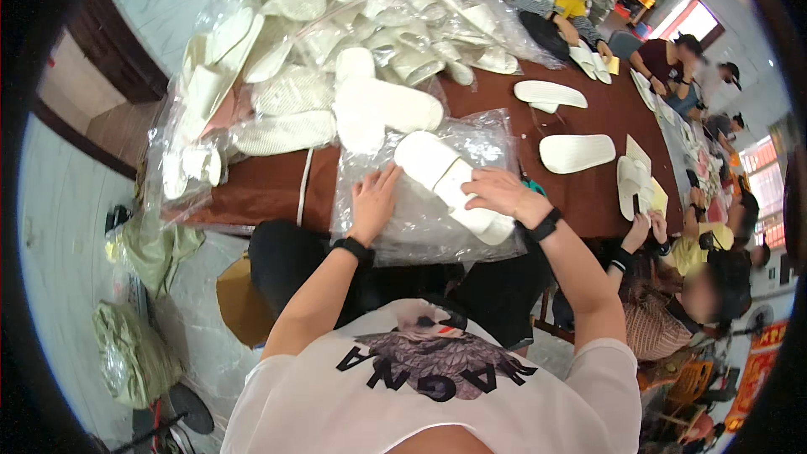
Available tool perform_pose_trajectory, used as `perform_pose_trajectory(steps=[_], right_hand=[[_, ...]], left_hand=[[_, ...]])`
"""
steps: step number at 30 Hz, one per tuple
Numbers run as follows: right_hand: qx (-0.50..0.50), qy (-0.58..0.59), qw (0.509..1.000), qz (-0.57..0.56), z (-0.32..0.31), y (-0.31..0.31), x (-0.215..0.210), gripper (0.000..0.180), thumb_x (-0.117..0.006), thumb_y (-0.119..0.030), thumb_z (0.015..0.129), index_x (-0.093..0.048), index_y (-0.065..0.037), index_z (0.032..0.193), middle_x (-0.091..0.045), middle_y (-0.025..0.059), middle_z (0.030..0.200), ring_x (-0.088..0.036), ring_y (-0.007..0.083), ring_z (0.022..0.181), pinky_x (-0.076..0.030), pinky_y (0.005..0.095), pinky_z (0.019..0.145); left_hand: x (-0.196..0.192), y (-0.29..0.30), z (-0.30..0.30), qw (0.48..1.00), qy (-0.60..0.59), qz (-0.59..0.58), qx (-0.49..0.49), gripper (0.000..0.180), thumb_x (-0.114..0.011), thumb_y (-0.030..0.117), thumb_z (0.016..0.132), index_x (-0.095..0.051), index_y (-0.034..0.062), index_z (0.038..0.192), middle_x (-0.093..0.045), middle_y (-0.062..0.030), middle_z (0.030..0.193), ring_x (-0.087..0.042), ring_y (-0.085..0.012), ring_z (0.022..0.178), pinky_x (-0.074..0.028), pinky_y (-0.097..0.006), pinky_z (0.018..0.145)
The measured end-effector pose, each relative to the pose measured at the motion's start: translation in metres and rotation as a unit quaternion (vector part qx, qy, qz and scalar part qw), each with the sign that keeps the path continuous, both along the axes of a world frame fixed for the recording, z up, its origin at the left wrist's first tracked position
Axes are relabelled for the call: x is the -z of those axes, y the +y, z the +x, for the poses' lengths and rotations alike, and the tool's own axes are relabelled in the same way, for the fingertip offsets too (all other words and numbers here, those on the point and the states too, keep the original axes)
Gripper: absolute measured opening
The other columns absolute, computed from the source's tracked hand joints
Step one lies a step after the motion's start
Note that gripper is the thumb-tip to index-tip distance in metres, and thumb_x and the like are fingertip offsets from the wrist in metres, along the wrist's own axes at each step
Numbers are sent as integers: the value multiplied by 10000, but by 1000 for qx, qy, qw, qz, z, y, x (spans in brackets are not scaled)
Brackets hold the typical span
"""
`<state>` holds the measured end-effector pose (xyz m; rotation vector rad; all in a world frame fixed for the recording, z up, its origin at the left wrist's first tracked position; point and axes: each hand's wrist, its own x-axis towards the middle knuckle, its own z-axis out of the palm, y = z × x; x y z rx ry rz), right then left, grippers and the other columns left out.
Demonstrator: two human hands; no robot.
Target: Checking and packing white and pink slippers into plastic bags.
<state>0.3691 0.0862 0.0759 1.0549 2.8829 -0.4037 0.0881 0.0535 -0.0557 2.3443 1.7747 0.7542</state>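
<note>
A white slide slipper [425, 158] lies slantwise in front of me on a clear plastic bag [408, 227]. My right hand [503, 193] grips it at the wide strap, with the fingers bent over the strap's edge. To the slipper's left, my left hand [374, 204] rests on the bag, its fingers stretched forward and holding nothing. Just beyond the left hand, a white slipper [360, 109] and another white slipper [409, 107] overlap. Whether the bag's mouth is open is hard to make out.
A heap of white slippers in clear plastic [370, 21] covers the far left of the brown table [580, 195]. Two loose slippers, one being a white slipper [577, 154], lie to the right. A co-worker's hands [646, 227] hold another slipper there. Green sacks [134, 353] stand on the floor.
</note>
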Motion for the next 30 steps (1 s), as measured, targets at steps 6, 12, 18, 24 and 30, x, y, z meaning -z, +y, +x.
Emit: perform_pose_trajectory(steps=[6, 12, 18, 24, 30], right_hand=[[35, 117, 991, 47, -30, 21, 31, 245, -670, -302, 808, -605, -108, 942, -549, 93, 939, -530, 302, 988, -456, 407, 819], [126, 255, 951, 125, -10, -17, 8, 224, -690, -269, 814, -613, -70, 880, -563, 78, 935, -554, 285, 917, -463, 377, 747], [346, 364, 851, 153, 68, -10, -20, 239, -715, -196, 816, -632, -5, 933, -626, 130, 940, -610, 306, 877, -483, 366, 778], [454, 174, 817, 310, 184, 64, -71, 264, -632, -229, 895, -609, -109, 1129, -597, 125, 1072, -611, 275, 908, -488, 365, 785], [242, 218, 901, 286, 61, 115, -46, 285, -631, -206, 875, -607, -86, 1133, -628, 119, 1090, -588, 304, 1044, -460, 388, 902]], left_hand=[[2, -2, 1, 999, 12, 15, 26, 512, -577, 110, 830, -507, 165, 1335, -470, 1, 1430, -470, -253, 1218, -346, -457, 971], [1, -5, -2, 1000, 30, 4, 3, 490, -576, 205, 897, -476, 189, 1377, -448, 24, 1455, -449, -240, 1245, -317, -442, 1013], [-1, -7, -3, 999, -1, 32, -9, 503, -597, 121, 840, -500, 160, 1332, -455, 3, 1444, -456, -247, 1240, -319, -456, 1001], [-8, -7, 7, 999, -2, 54, -1, 465, -566, 134, 871, -493, 138, 1330, -478, -11, 1420, -455, -260, 1237, -337, -451, 982], [-9, -13, 0, 999, -5, 39, -17, 450, -565, 130, 868, -504, 127, 1314, -476, -23, 1417, -454, -266, 1239, -345, -458, 981]])
